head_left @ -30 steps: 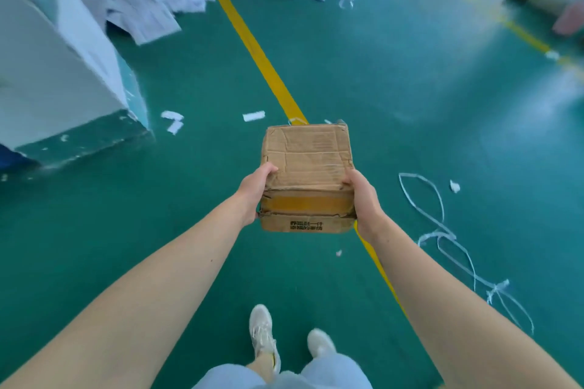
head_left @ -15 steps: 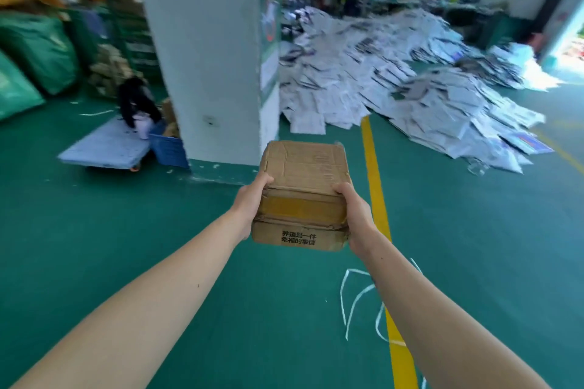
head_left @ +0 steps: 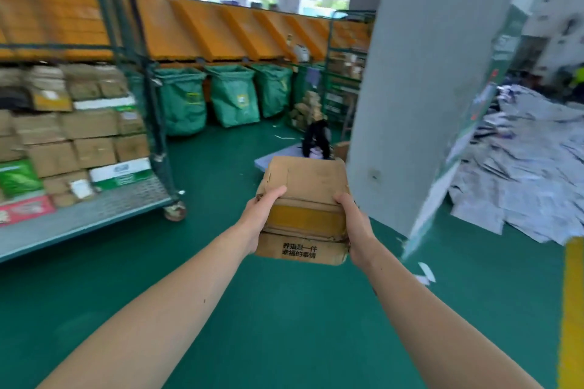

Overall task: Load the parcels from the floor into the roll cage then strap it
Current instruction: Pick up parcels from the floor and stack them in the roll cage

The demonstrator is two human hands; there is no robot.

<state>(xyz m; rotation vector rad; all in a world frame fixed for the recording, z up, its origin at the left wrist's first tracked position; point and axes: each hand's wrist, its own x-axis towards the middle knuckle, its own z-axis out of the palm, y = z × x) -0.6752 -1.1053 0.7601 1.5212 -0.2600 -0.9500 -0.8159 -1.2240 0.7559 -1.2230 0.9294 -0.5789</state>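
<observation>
At centre of head view, cardboard parcel point(head_left: 305, 196) held in air above green floor point(head_left: 284, 309), between both grips. Left grip point(head_left: 257, 219) curled round parcel's left edge, thumb laid on top; right grip point(head_left: 355, 224) clamped on right edge likewise. Roll cage point(head_left: 126, 202) seen at left, well apart from parcel, stacked with boxes point(head_left: 79, 136). Grey pillar point(head_left: 426, 88) seen beyond parcel, to right; green sacks point(head_left: 234, 95) lined behind; paper heap point(head_left: 521, 183) spread far right.

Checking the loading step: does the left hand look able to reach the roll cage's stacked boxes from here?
Probably not from here. The left hand grips the cardboard box together with the right hand, and the roll cage stands off to the left across green floor. Nothing blocks the walk over.
</observation>
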